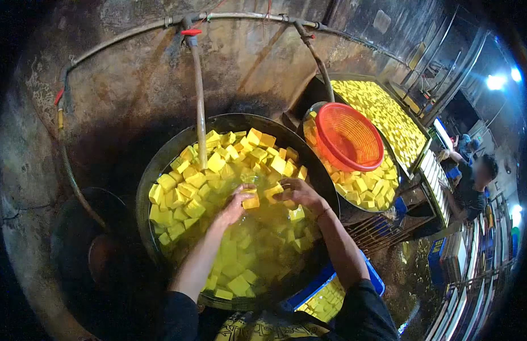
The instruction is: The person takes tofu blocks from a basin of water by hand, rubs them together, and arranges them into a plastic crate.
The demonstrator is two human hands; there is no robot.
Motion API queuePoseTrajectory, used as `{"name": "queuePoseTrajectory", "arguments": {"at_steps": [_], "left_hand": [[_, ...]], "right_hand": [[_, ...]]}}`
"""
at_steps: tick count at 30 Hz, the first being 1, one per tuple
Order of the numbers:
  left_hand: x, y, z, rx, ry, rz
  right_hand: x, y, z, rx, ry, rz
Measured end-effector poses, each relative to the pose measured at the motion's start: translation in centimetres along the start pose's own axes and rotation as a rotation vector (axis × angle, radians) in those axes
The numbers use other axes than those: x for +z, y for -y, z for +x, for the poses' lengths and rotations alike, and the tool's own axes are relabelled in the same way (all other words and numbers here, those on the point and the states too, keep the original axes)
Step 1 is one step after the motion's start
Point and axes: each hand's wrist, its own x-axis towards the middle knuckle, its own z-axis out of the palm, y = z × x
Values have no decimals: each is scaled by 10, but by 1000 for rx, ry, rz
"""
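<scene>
My left hand (234,207) has its fingers closed on a yellow block (251,200), right hand (301,193) gripping another block (272,192), both over the vat (143,199). Loads left in here, heaped and sunken; the blue crate (375,277) near me already holds plenty.

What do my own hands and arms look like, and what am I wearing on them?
Your left hand and right hand are bare, without gloves. Dark sleeves leave both forearms uncovered, and a thin band circles the right wrist.
</scene>
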Motion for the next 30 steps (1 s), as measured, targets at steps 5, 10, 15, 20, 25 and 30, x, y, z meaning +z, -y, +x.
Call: {"name": "queuePoseTrajectory", "arguments": {"at_steps": [5,10,15,20,25,30], "left_hand": [[37,-1,7,-51,-166,-677],[46,17,21,57,-246,-799],[70,21,34,152,-222,-1056],[75,-22,3,74,-227,-1088],[38,-79,0,157,-382,-1239],[-23,-96,-3,206,-465,-1076]], "right_hand": [[31,-6,13,87,-74,-488],[44,-13,26,98,-230,-496],[57,-11,27,-107,-374,-1083],[13,-16,11,14,52,-1085],[16,-69,-51,-120,-242,-1684],[10,-40,-15,12,-113,-1128]]}}
